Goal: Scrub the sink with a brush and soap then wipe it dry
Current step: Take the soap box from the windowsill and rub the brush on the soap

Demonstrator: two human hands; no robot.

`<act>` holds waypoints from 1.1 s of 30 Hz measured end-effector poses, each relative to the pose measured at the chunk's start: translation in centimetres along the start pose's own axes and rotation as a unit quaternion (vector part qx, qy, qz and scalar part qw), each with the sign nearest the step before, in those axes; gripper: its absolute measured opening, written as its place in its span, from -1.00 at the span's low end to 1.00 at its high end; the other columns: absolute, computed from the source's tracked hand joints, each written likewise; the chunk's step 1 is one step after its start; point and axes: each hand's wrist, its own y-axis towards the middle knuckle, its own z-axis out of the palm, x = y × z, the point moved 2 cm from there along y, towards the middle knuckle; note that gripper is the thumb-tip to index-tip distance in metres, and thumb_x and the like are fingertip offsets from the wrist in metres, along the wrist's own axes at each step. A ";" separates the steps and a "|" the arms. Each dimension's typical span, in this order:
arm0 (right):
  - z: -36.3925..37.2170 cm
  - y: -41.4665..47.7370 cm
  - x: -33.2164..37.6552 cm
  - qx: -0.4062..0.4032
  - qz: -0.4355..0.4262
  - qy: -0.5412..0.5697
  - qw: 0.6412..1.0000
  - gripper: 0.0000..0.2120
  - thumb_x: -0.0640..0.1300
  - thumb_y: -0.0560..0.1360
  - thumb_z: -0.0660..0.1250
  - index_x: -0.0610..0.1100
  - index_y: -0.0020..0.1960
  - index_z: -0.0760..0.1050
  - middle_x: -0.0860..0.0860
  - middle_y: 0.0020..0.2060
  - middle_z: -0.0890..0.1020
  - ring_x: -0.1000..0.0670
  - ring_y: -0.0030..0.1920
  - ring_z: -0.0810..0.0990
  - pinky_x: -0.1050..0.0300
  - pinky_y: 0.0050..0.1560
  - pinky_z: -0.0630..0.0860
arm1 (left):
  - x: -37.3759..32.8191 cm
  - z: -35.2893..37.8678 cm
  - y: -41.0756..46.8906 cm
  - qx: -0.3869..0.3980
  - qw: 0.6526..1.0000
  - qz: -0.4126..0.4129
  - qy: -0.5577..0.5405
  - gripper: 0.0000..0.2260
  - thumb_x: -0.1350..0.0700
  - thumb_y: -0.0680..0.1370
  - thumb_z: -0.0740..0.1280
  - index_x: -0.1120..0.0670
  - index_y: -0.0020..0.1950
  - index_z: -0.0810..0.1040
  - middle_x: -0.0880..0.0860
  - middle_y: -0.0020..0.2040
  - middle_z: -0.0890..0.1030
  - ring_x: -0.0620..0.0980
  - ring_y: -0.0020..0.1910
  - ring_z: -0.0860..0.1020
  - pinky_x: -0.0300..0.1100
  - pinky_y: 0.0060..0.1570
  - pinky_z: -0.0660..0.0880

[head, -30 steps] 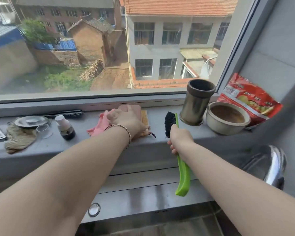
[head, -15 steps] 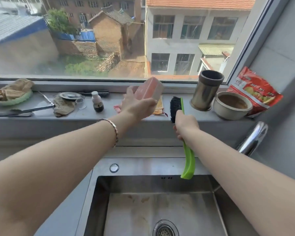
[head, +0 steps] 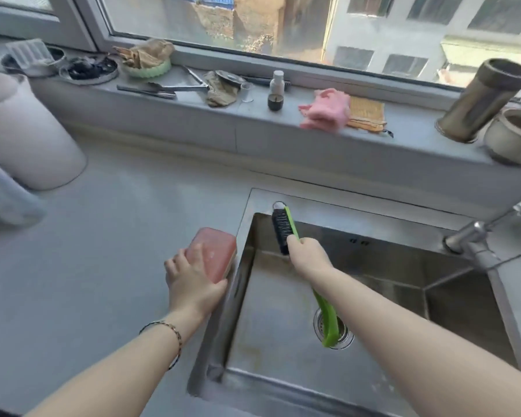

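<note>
The sink (head: 283,356) sat in the counter (head: 103,251), the windowsill (head: 178,121) behind it. At the sink's left rim the left hand (head: 193,284) held the soap (head: 214,254); over the basin the right hand (head: 309,257) held the brush (head: 325,314) — bristles toward the back wall. The faucet (head: 478,233) stood at the right.

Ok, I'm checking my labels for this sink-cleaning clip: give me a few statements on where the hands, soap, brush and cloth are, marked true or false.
1. The left hand holds the soap bar just left of the sink. True.
2. The right hand grips the brush by its bristles. False: it grips the green handle.
3. The pink cloth lies in the sink. False: it lies on the windowsill.
4. The brush's bristles are near the sink's far left corner. True.
</note>
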 end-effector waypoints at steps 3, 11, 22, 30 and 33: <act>3.3 -0.6 -0.9 0.017 0.006 -0.013 1.000 -0.69 -0.04 0.54 0.06 -0.11 -0.34 0.27 -0.07 -0.30 0.45 -0.11 -0.23 0.41 0.17 -0.23 0.32 | 2.6 1.4 -1.3 0.012 1.000 -0.012 0.015 -0.28 -0.10 0.39 0.36 0.02 0.46 0.13 0.21 0.35 0.21 0.19 0.27 0.16 -0.03 0.33 0.13; 6.8 -1.0 -2.1 0.036 -0.021 -0.057 0.997 -0.71 -0.06 0.55 0.06 -0.12 -0.31 0.32 -0.11 -0.20 0.52 -0.12 -0.20 0.43 0.15 -0.20 0.36 | 3.1 1.4 -0.7 0.006 0.998 -0.015 -0.067 -0.21 -0.23 0.39 0.36 0.06 0.47 0.10 0.14 0.38 0.26 0.14 0.32 0.23 -0.05 0.34 0.12; 7.2 0.1 -3.3 0.022 -0.061 -0.064 0.996 -0.74 0.01 0.57 0.15 -0.15 0.13 0.40 0.00 -0.18 0.50 -0.04 -0.16 0.46 0.12 -0.26 0.30 | 6.9 0.1 -2.6 -0.228 0.953 0.145 -0.133 -0.61 0.06 0.44 0.22 0.15 0.23 0.30 0.16 0.12 0.40 0.07 0.08 0.34 -0.12 0.11 0.25; 9.0 2.3 1.6 0.004 -0.270 -0.248 0.930 -0.46 -0.08 0.51 0.25 0.19 0.44 0.20 0.01 0.14 0.46 -0.08 0.12 0.51 0.09 0.00 0.46 | 5.5 4.2 -2.7 -0.058 0.983 0.041 -0.169 -0.21 -0.15 0.42 0.38 0.09 0.50 0.07 0.04 0.51 0.14 -0.01 0.48 0.10 -0.17 0.35 0.07; 9.6 3.7 2.9 -0.007 -0.258 -0.312 0.914 -0.57 0.11 0.54 0.21 0.25 0.40 0.27 0.02 0.12 0.45 -0.06 0.13 0.52 0.10 -0.02 0.43 | 5.4 4.7 -1.8 -0.054 0.974 0.026 -0.218 -0.15 -0.11 0.33 0.49 0.11 0.47 0.15 0.05 0.44 0.31 0.04 0.40 0.29 -0.15 0.27 0.19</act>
